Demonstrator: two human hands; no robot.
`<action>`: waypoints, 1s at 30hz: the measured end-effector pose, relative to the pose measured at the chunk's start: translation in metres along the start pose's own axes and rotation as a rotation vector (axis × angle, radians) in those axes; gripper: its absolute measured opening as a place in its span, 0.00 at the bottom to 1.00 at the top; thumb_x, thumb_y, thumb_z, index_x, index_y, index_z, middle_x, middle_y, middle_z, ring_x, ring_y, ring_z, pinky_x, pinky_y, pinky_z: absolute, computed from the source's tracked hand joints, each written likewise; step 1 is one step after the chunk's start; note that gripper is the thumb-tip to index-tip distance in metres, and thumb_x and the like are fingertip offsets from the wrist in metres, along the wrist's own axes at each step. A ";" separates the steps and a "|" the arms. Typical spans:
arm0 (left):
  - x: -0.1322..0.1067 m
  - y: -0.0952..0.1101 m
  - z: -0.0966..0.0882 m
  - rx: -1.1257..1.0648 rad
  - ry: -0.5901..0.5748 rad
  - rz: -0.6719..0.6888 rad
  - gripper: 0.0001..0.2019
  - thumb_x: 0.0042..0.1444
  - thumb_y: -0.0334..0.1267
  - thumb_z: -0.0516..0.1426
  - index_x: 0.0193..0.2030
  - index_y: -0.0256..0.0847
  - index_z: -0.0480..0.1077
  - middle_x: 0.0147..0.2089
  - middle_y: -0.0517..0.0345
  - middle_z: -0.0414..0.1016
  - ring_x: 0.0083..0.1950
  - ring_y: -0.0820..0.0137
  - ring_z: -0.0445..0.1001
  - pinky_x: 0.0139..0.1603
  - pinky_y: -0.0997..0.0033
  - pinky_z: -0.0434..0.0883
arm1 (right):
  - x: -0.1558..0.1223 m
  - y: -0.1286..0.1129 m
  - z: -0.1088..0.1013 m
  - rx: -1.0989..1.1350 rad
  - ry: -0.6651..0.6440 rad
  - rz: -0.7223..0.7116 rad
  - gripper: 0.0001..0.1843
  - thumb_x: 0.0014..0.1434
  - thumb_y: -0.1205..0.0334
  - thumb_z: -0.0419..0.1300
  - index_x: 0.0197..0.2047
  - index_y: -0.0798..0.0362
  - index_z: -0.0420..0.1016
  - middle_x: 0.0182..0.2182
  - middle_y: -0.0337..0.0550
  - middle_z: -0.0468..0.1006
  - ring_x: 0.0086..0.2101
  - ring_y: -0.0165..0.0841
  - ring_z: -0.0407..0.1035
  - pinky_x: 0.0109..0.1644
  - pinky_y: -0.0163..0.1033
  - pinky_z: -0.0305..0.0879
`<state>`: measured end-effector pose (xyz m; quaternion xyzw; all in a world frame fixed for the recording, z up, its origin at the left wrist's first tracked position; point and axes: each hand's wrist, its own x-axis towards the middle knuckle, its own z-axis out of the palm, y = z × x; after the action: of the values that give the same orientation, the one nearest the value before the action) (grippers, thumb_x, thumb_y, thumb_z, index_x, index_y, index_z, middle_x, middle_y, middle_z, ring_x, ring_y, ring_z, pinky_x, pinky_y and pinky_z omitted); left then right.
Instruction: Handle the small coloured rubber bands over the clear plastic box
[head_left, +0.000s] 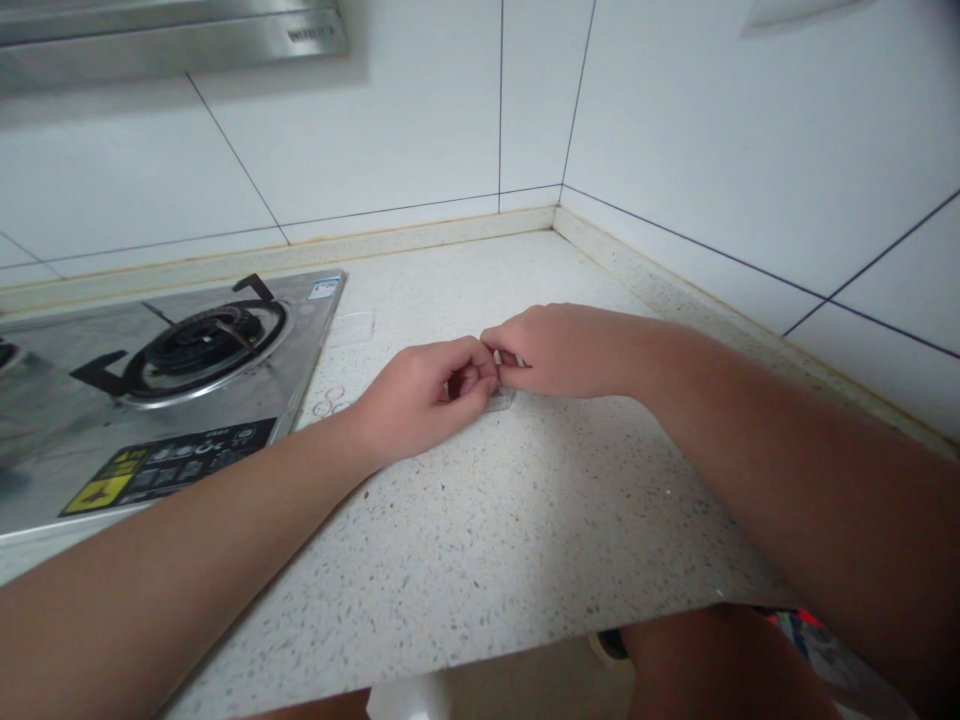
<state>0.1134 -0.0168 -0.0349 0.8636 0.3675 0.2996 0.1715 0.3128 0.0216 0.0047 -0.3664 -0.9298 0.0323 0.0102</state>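
My left hand point(439, 390) is closed in a pinch over the speckled counter, thumb against the curled fingers. My right hand point(551, 350) pinches too, its fingertips meeting those of my left. Whatever lies between the fingertips is hidden or too small to name. Just under the hands, a small clear plastic piece point(501, 401) lies on the counter, mostly covered by the fingers. Left of my left hand are several thin rings point(328, 402), some reddish and some dark. Farther back, close to the stove, rests a clear, flat, rectangular plastic piece point(352, 328).
A gas stove point(304, 340) with a black burner and pan support point(210, 340) fills the left side. White tiled walls point(420, 110) meet in a corner behind the speckled counter point(480, 540). A metal range hood point(172, 35) hangs at the upper left.
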 end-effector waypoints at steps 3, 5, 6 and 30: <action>0.000 0.000 0.000 -0.002 0.003 0.004 0.03 0.60 0.33 0.56 0.37 0.38 0.71 0.29 0.63 0.71 0.27 0.77 0.65 0.29 0.76 0.63 | 0.000 0.001 0.001 0.003 0.005 -0.004 0.14 0.63 0.53 0.52 0.39 0.50 0.75 0.32 0.47 0.80 0.29 0.35 0.68 0.30 0.39 0.50; 0.000 -0.001 0.000 -0.004 0.006 0.004 0.03 0.60 0.33 0.56 0.37 0.38 0.71 0.29 0.64 0.71 0.27 0.77 0.65 0.29 0.76 0.63 | 0.000 0.001 0.001 0.003 0.002 -0.005 0.14 0.63 0.53 0.52 0.39 0.50 0.75 0.32 0.47 0.80 0.29 0.35 0.68 0.30 0.39 0.50; 0.000 -0.001 0.000 -0.004 0.008 0.004 0.03 0.60 0.33 0.56 0.37 0.39 0.71 0.29 0.64 0.71 0.27 0.77 0.65 0.29 0.76 0.63 | 0.000 0.001 0.001 0.001 0.001 -0.005 0.14 0.63 0.53 0.52 0.39 0.50 0.75 0.32 0.47 0.80 0.29 0.35 0.68 0.30 0.39 0.50; -0.001 -0.001 0.001 0.031 0.014 0.022 0.02 0.59 0.32 0.56 0.36 0.39 0.70 0.29 0.64 0.71 0.28 0.78 0.66 0.30 0.76 0.63 | 0.000 0.000 -0.002 0.000 0.081 -0.044 0.12 0.60 0.55 0.54 0.35 0.50 0.76 0.26 0.42 0.76 0.24 0.30 0.61 0.30 0.37 0.46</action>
<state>0.1129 -0.0168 -0.0363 0.8679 0.3639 0.3020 0.1524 0.3129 0.0223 0.0062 -0.3467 -0.9365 0.0170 0.0486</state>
